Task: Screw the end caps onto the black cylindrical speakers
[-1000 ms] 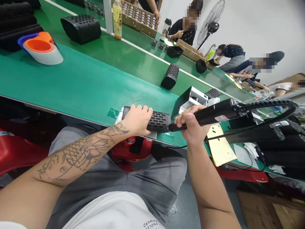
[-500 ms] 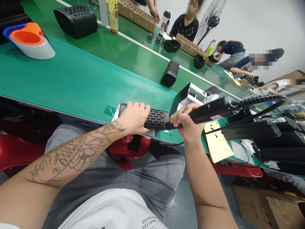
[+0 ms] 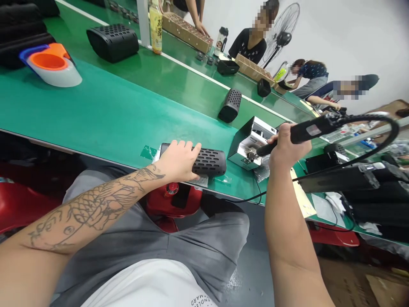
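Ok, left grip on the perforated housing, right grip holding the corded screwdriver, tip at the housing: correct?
Not the tip: in the head view, the corded screwdriver has its tip at the screw feeder, not the perforated housing. The left grip and right grip are as stated.

The wall [image 3: 348,38] is plain and pale. The floor [image 3: 255,247] is grey, with a shiny patch. The long table [image 3: 121,115] has a green top and a pale upright post [image 3: 142,21]. A black fan [image 3: 283,39] stands near the wall; a red seat [image 3: 25,200] stands at left.
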`<control>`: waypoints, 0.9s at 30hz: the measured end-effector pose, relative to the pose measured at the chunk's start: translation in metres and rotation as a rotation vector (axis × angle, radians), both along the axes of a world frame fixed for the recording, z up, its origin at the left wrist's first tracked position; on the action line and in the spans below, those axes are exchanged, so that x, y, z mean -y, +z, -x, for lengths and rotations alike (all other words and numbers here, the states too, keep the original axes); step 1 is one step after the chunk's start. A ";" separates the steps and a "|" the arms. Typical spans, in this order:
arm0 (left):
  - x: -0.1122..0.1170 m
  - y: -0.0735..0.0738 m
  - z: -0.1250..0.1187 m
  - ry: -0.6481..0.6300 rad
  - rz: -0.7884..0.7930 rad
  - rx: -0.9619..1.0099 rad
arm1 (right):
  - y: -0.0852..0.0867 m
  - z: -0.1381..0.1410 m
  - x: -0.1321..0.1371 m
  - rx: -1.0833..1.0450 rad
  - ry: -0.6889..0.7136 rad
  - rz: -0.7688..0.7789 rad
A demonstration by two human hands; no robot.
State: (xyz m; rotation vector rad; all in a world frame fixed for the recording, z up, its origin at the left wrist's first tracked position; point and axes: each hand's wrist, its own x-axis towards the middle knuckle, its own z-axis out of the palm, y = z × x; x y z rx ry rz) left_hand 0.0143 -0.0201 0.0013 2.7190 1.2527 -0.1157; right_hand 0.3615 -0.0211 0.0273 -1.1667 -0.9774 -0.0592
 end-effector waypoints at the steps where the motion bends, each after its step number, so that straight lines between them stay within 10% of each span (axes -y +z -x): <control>1: -0.004 0.003 0.003 -0.002 0.026 0.007 | -0.006 -0.010 -0.005 -0.002 -0.015 -0.005; 8: -0.043 0.011 0.022 0.126 0.179 0.095 | -0.018 -0.007 0.008 -0.014 0.120 0.025; 17: -0.049 0.004 0.017 0.140 0.215 0.143 | 0.029 0.128 0.055 -0.083 0.581 -0.014; 27: -0.045 0.008 0.018 0.123 0.217 0.164 | 0.008 0.187 0.038 -0.070 0.754 0.142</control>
